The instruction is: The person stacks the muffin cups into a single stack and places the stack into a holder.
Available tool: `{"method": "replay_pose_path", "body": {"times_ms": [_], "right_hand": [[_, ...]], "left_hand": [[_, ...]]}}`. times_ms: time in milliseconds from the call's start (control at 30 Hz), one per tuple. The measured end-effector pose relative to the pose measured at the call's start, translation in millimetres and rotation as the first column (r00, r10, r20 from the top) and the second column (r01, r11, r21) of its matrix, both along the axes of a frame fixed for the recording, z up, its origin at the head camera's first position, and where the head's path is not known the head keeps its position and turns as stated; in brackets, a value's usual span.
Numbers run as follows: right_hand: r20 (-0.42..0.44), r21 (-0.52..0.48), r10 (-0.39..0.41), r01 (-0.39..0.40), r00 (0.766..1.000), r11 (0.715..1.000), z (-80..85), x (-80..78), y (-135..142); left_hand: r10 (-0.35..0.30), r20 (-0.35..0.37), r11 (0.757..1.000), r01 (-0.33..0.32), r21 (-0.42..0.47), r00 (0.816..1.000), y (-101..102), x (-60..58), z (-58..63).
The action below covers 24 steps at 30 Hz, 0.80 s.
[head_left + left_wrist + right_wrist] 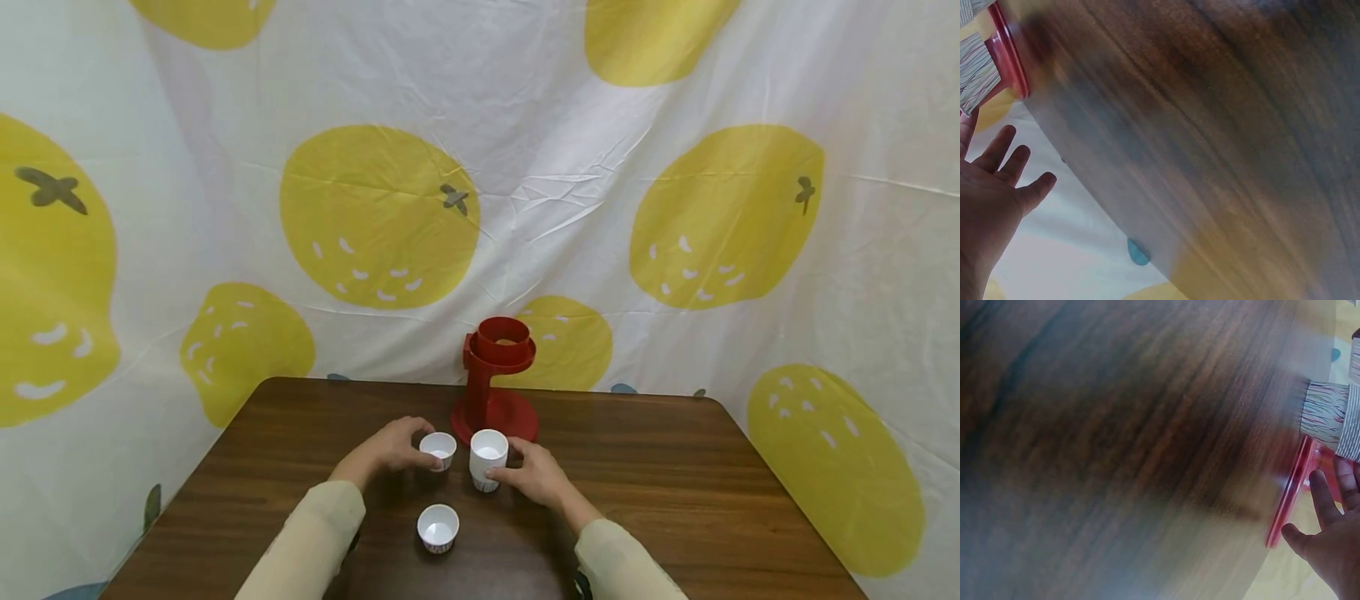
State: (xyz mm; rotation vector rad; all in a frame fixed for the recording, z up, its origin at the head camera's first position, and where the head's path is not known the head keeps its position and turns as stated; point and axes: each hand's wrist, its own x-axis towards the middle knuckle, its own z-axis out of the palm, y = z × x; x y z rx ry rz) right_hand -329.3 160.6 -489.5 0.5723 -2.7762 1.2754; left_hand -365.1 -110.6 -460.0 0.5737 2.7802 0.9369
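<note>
Between the thumb and fingers of my left hand [395, 444] is a small white paper cup [437, 451], with a dark shadow beneath it. To its right, my right hand [536, 472] grips a short stack of white paper cups [487, 460] from the side. The stack's lined side [1324, 412] shows in the right wrist view. A single white paper cup [438, 529] stands upright on the table, nearer to me than both hands. In the left wrist view, the lined cup [979, 74] is partly cut off at the edge, beside my spread fingers.
Just behind the cups stands a red stand [480, 404] with a round base and a ring-shaped holder on top; something light brown shows inside. The brown wooden table [660, 467] ends at a lemon-patterned cloth [540, 233] hanging behind it.
</note>
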Motion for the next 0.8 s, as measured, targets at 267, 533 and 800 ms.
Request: {"method": "replay_pose_path", "body": {"times_ms": [267, 533, 800], "right_hand": [[0.002, 0.001, -0.005, 0.005, 1.000, 1.000, 1.0, 0.7, 0.3], [0.013, -0.001, -0.007, 0.007, 1.000, 1.000, 1.2, 1.1, -0.3], [0.023, 0.004, -0.011, 0.011, 1.000, 1.000, 0.6, 0.3, -0.5]], "left_hand": [[-0.001, -0.002, 1.000, 0.001, -0.002, 1.000, 2.4, 2.1, 9.8], [-0.006, -0.015, 1.000, 0.006, 0.011, 1.000, 4.9, -0.1, 17.9], [-0.015, -0.068, 1.000, 0.015, -0.007, 0.998, 9.3, -1.2, 25.1]]}}
